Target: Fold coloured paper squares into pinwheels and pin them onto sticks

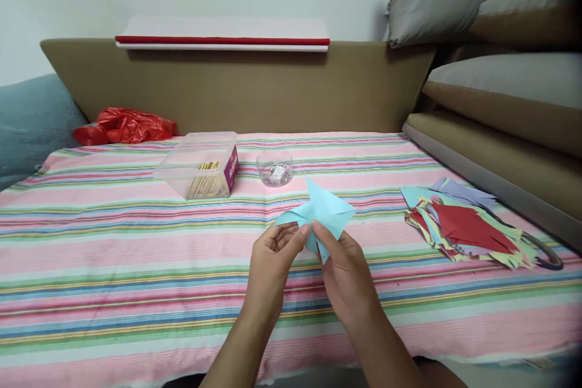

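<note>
- Pale-blue folded-paper pinwheel shape (325,203), blades pointed, one loosely curled; held above pink, multicolour-striped, wrinkled cloth (136,242).
- Bare left hand (269,260): pinching pinwheel near its centre, thumb uppermost.
- Bare right hand (346,273): gripping likewise, thumb just beside the other.
- Clear plastic box (191,154), purple-labelled; slim pale sticks (207,187) inside.
- Clear round bowl (262,171); small silvery pieces (279,177) inside.
- Heap of multicoloured, jagged-edged paper pieces (473,227); dark curved handle (553,259) protruding.
</note>
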`<state>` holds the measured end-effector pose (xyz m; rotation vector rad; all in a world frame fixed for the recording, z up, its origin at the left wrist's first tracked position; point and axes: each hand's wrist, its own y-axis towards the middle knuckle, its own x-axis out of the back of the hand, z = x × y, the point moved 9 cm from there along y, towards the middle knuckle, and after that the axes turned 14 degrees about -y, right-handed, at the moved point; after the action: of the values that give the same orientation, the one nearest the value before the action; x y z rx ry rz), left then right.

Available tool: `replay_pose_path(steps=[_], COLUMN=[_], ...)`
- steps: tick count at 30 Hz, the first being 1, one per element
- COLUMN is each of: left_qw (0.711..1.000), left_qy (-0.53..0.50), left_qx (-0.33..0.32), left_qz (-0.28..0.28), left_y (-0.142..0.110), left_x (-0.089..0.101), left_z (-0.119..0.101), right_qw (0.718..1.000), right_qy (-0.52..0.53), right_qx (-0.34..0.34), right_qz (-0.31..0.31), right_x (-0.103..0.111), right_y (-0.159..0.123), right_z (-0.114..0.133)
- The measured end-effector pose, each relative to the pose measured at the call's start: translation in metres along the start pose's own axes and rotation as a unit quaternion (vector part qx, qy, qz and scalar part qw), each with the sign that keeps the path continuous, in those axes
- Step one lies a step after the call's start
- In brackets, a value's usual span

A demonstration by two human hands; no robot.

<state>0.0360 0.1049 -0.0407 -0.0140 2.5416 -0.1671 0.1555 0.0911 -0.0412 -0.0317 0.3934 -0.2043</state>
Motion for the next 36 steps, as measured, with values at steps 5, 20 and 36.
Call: replay_pose_path(steps=[5,20,36], left_qw=[0.999,0.998,0.999], left_qy=[-0.010,-0.043,-0.013], left_qx=[-0.028,0.001,0.018], left_qz=[-0.012,-0.047,-0.048], left_y=[0.001,0.006,0.008], left_x=[0.000,0.016,0.024], left_z=[-0.005,-0.012,-0.020], right_qw=[1.000,0.986,0.769], right_qy=[-0.018,-0.139,-0.497], right_qx=[0.003,0.078,0.403], right_qz=[-0.003,-0.042,0.018], right_x=[-0.002,0.017,-0.004], right_y=[-0.002,-0.003,-0.029], right_z=[-0.002,0.020,0.064])
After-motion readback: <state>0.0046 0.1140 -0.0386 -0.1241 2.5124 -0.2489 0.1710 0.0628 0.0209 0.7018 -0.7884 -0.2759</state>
